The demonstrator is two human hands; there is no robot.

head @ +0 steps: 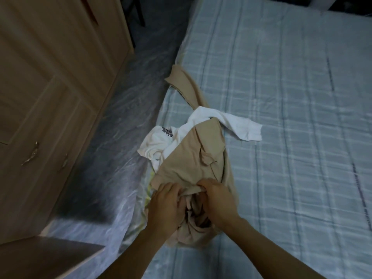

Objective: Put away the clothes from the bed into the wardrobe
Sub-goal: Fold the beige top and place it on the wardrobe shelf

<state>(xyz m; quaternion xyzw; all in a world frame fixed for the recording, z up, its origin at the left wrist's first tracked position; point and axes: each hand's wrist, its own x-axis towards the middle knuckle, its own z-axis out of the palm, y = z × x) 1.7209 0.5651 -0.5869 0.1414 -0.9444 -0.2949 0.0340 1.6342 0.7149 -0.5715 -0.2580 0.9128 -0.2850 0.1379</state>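
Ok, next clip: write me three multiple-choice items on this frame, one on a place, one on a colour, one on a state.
1. Where does the beige garment lie?
A. on the floor
B. on the bed, near the edge facing the wardrobe
C. inside the wardrobe

2. What colour is the second garment tangled with it?
A. white
B. red
C. black

3. The left hand and right hand are:
A. both gripping the beige garment
B. both empty
C. on the wardrobe handles

1 B, it rests on the bed by that edge.
2 A, its sleeve shows white.
3 A, both hands' fingers curl into bunched beige fabric.
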